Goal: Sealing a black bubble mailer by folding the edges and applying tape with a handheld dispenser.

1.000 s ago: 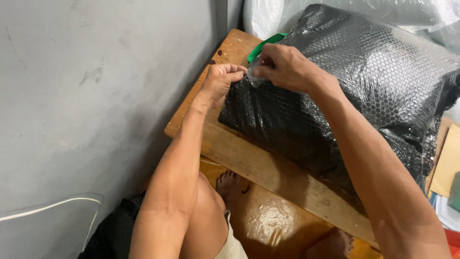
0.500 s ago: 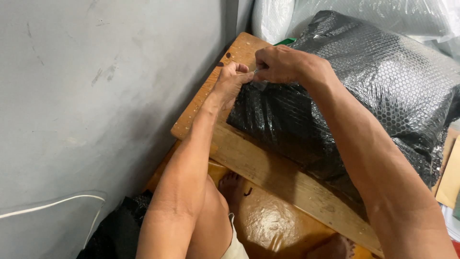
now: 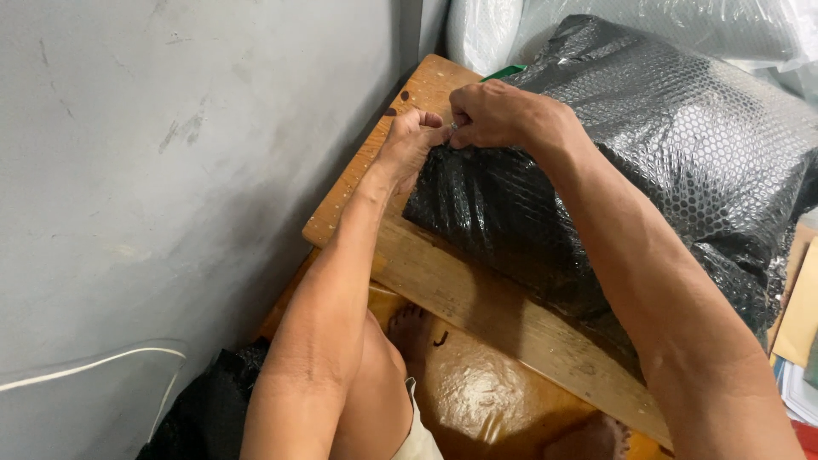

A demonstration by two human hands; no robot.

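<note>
Parcel (image 3: pixel 648 162), big and lumpy, is wrapped in black bubble wrap and lies on the wooden tabletop (image 3: pixel 477 298), filling most of it. Both arms reach forward from the bottom of the picture, stretched out almost straight. The left hand (image 3: pixel 411 140) is curled tight at the near left corner of the parcel, with its fingers pinching the edge of the wrap. The right hand (image 3: pixel 498 115) rests on top of the same corner, also closed, pinching the wrap right next to the left hand. The two hands touch each other there.

A small green thing (image 3: pixel 509 71) peeks out just behind the right hand, at the parcel's far edge. Clear bubble wrap (image 3: pixel 682 30) is piled behind the parcel. A grey wall (image 3: pixel 170 170) stands on the left, close to the tabletop. Flat brown card (image 3: pixel 801 307) shows at the right edge. A bare foot (image 3: pixel 415 328) rests on the shiny orange floor (image 3: pixel 486 400) under the tabletop.
</note>
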